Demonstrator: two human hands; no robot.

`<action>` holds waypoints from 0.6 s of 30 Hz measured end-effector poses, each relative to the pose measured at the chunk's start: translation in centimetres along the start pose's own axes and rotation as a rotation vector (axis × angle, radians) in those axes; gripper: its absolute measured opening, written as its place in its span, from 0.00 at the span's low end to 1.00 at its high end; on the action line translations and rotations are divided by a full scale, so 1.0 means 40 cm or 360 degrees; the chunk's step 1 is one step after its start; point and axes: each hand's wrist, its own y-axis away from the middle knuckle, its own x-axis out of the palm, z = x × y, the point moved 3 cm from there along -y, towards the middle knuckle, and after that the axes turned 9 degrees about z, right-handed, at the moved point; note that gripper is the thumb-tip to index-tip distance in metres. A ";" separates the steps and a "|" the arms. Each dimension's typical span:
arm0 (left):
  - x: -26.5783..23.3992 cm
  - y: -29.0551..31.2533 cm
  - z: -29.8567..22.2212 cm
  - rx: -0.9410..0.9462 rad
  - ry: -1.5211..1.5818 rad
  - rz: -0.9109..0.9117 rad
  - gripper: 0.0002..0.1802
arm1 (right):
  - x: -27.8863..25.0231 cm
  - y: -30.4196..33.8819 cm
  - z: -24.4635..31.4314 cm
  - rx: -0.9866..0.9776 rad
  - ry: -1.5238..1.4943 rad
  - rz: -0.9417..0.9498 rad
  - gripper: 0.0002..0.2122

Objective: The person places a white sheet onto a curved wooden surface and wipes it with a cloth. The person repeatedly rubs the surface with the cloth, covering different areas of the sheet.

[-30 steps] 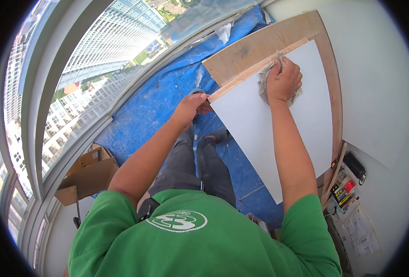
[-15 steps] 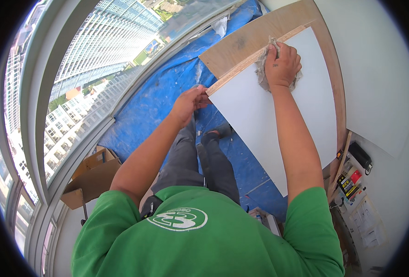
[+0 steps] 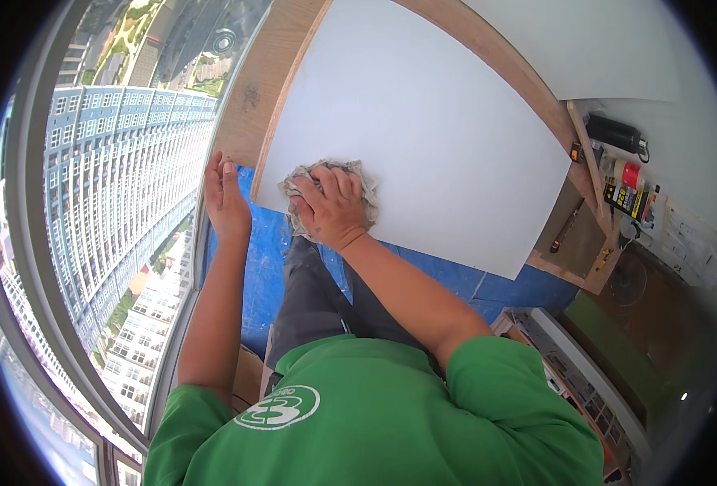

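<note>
My right hand (image 3: 336, 209) presses a crumpled grey-beige rag (image 3: 296, 175) against the near left corner of a white-faced board (image 3: 431, 138). Its fingers are bent over the cloth, part of which shows around them. The board lies on a larger brown plywood sheet (image 3: 251, 101), whose bare wood shows along the left and far sides. Off the board's left edge, my left hand (image 3: 229, 209) is raised beside the plywood's near end. Its fingers point away from me and hold nothing.
Blue sheeting (image 3: 255, 259) covers the floor beneath the board. A large window (image 3: 131, 170) runs along my left. At the right stand a black bottle (image 3: 615, 134), a yellow-and-black package (image 3: 627, 199) and small tools by a wooden strip (image 3: 587, 154). A white-framed unit (image 3: 573, 356) sits behind right.
My right hand has brought the rag from the board's far part to its near left corner. My left hand has come off the board's edge. The view has turned.
</note>
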 end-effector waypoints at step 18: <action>0.928 -0.105 -0.244 0.1079 -0.2132 0.0371 0.43 | -0.436 0.722 -0.987 0.1806 0.0565 -0.0268 0.31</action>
